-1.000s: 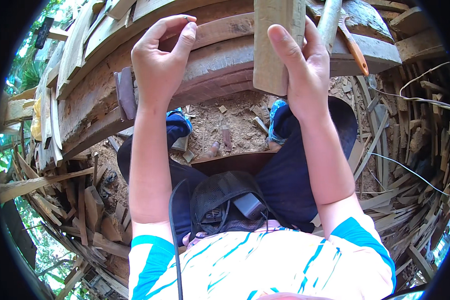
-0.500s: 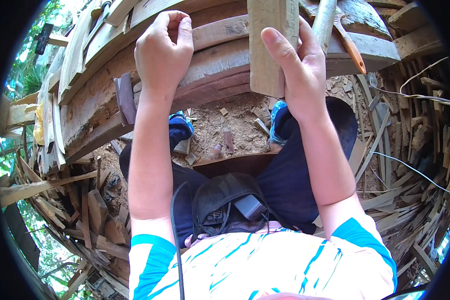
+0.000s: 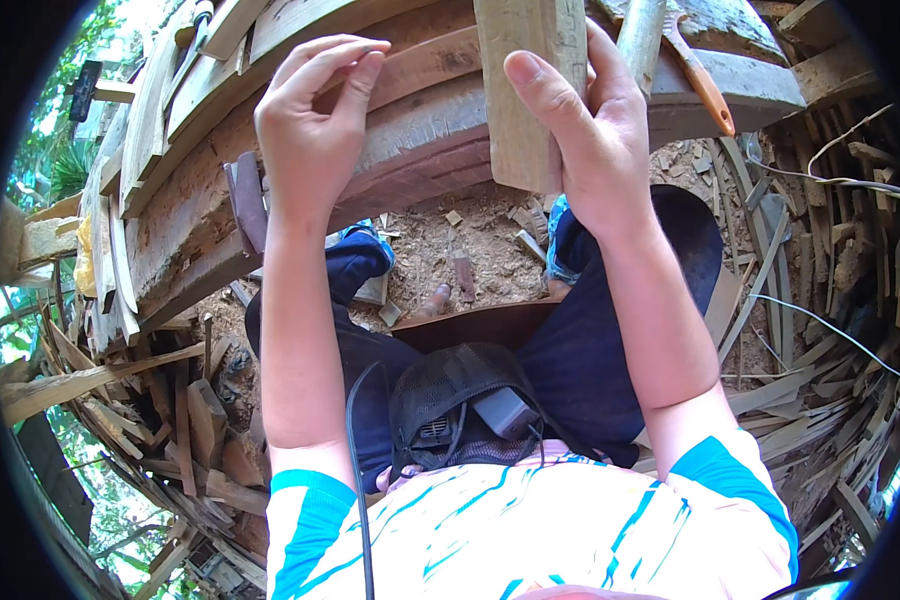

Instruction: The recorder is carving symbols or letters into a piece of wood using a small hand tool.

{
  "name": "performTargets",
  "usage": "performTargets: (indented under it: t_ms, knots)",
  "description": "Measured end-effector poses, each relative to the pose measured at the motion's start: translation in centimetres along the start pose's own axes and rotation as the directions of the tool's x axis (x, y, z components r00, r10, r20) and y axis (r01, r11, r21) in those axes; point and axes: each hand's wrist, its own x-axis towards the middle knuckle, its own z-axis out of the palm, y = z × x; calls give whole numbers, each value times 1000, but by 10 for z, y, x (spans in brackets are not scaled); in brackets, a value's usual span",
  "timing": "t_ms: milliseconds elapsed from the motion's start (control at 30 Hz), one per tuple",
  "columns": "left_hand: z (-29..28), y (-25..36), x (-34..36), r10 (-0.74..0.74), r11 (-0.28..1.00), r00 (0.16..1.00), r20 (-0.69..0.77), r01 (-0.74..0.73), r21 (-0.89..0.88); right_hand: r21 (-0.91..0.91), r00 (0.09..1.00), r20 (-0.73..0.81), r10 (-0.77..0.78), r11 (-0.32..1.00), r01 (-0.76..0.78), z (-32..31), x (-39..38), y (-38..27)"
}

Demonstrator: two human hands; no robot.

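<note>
Right hand [image 3: 592, 140] upright around wooden block [image 3: 526, 90], thumb frontward.

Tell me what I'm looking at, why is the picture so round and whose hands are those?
The camera sits on a person's head and looks down, so you see their own arms, lap and feet. Its lens bends everything into a circle. The right hand holds a pale wooden block upright. The left hand is beside it, fingertips pinched together; anything between them is too small to see. Both hands are over a big curved wooden beam. An orange-handled tool rests on it. Wood scraps and chips cover the ground around the person.
</note>
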Motion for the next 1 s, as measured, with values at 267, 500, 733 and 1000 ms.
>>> performTargets:
  t_ms: [267, 500, 733, 1000]
  knots:
    - [-8, 8, -8, -225, 974, 974, -1, 225, -33, 62, 1000, 15, 4, 998, -5, 11, -4, -17]
    - [-7, 1, -8, -187, 981, 982, -7, 186, -60, 33, 999, 30, -15, 999, 14, 1, 0, 1]
    - [-3, 6, -9, -173, 981, 985, -5, 172, -86, -352, 980, 123, -155, 917, 189, 7, -15, -8]
    - [-10, 5, -11, -155, 988, 987, -50, 155, -3, 77, 945, 260, 196, 972, -223, 29, -27, -35]
